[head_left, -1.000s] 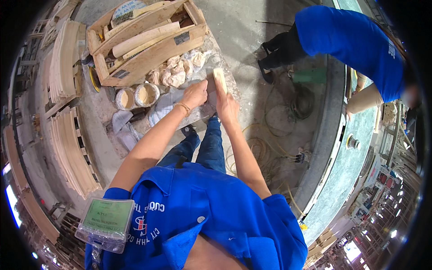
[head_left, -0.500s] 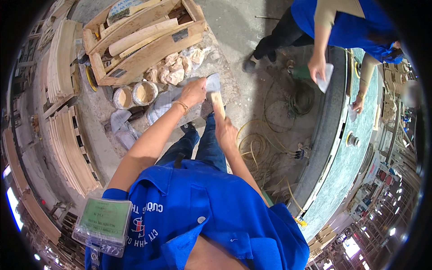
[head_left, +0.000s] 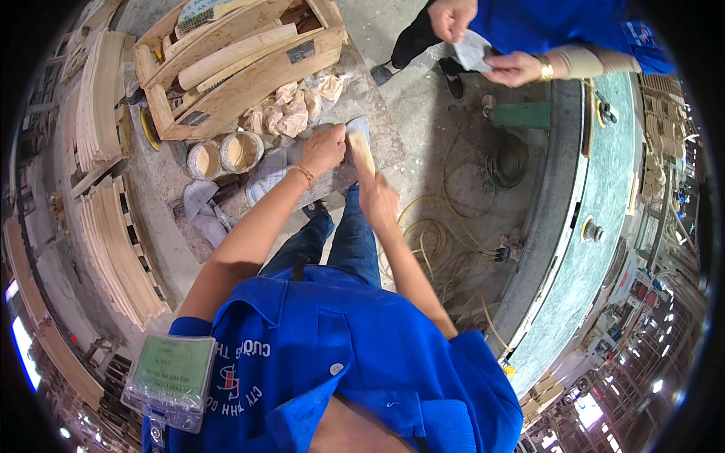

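My right hand [head_left: 380, 202] is closed round the lower end of a pale wooden strip [head_left: 363, 154]. A thin grey flat piece [head_left: 358, 124] shows at the strip's far end; whether it is a blade or a folded sheet I cannot tell. My left hand [head_left: 323, 149] is closed at the left side of that end, its fingertips against the grey piece and partly hidden. Both hands are in front of my body, above the near edge of a low, dusty work surface [head_left: 381, 147].
On that surface stand a wooden tool box [head_left: 260, 79], crumpled beige papers [head_left: 283, 113], two tubs of beige paste [head_left: 242, 152] and grey cloths [head_left: 205, 211]. Coiled hoses [head_left: 430, 238] lie on the floor. Right is a long green-topped bench [head_left: 581, 219]; beyond, a co-worker [head_left: 551, 34] handles a grey sheet.
The wooden strip has moved slightly up and left, and less of the grey piece shows. My right hand rose a little. The co-worker's hands left the bench and came together round the sheet.
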Available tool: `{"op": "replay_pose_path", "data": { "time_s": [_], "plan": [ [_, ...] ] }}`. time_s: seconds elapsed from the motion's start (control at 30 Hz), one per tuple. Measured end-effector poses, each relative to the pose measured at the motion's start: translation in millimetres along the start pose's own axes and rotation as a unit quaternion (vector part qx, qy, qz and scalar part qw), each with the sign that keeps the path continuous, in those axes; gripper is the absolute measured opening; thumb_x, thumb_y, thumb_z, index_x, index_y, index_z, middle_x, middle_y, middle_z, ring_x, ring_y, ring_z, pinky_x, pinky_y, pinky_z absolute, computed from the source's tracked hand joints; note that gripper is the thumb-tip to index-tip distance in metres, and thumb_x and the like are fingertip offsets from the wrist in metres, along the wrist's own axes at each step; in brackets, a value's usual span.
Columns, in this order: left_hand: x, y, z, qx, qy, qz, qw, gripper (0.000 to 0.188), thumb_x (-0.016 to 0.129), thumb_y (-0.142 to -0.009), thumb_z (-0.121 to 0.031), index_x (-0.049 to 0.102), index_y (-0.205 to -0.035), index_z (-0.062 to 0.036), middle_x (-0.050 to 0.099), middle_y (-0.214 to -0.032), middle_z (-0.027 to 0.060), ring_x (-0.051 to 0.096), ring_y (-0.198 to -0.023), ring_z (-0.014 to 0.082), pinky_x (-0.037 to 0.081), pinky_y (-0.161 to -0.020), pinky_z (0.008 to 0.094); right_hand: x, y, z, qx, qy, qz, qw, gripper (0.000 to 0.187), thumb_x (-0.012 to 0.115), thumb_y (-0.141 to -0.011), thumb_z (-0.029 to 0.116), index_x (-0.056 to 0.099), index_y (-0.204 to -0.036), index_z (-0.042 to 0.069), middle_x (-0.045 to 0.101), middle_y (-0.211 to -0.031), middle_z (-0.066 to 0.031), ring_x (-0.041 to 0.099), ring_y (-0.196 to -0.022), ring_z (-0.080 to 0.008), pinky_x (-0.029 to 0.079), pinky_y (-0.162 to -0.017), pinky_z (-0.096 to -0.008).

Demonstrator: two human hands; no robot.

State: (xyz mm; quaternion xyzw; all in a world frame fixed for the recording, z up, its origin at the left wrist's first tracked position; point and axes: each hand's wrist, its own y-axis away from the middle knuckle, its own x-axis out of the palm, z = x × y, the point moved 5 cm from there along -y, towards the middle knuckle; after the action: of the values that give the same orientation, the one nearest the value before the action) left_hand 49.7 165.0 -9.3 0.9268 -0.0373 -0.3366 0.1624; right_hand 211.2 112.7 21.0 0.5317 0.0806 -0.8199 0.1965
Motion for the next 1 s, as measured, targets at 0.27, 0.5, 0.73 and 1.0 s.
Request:
{"op": "replay_pose_path", "data": {
  "time_s": [0.27,0.5,0.73,1.0],
  "plan": [
    [1.6,4.8,3.2,-0.028,0.020,0.010,0.999,0.007,0.053,-0.082,-0.007,0.048,-0.081,-0.0024,0.060,-0.070,0.0171,0.064,-0.065,0.0294,0.046,-0.059,0.0420,9.5,25.7,0.4,0.034,0.022,0.046,0.998,0.050,0.050,-0.091,0.017,0.043,-0.139,0.031,0.060,-0.073,-0.0162,0.063,-0.058,-0.0342,0.051,-0.049,-0.0458],
    [3.5,-2.5,-8.9,-0.020,-0.040,0.016,0.999,0.009,0.053,-0.081,-0.010,0.053,-0.088,-0.0052,0.064,-0.089,0.0193,0.060,-0.092,0.0387,0.046,-0.076,0.0476,3.4,-31.7,-0.6,0.022,-0.007,-0.056,0.998,0.046,0.053,-0.094,0.022,0.046,-0.138,0.032,0.058,-0.068,-0.0173,0.062,-0.057,-0.0328,0.049,-0.050,-0.0454],
    [0.4,4.5,0.3,-0.046,0.038,0.029,0.998,0.006,0.055,-0.082,-0.012,0.052,-0.083,-0.0068,0.064,-0.064,0.0108,0.065,-0.066,0.0290,0.047,-0.068,0.0427,0.9,8.7,-0.6,0.021,-0.010,0.022,0.999,0.046,0.048,-0.095,0.024,0.041,-0.140,0.033,0.061,-0.077,-0.0194,0.064,-0.058,-0.0334,0.049,-0.047,-0.0449],
    [3.0,6.4,5.8,-0.037,0.028,0.012,0.999,0.012,0.054,-0.084,-0.007,0.045,-0.077,-0.0042,0.060,-0.063,0.0074,0.066,-0.058,0.0182,0.049,-0.055,0.0331,3.1,35.9,-1.7,0.047,-0.020,0.046,0.998,0.052,0.049,-0.092,0.017,0.040,-0.141,0.032,0.060,-0.082,-0.0202,0.064,-0.060,-0.0351,0.050,-0.050,-0.0462]
  ]
}}
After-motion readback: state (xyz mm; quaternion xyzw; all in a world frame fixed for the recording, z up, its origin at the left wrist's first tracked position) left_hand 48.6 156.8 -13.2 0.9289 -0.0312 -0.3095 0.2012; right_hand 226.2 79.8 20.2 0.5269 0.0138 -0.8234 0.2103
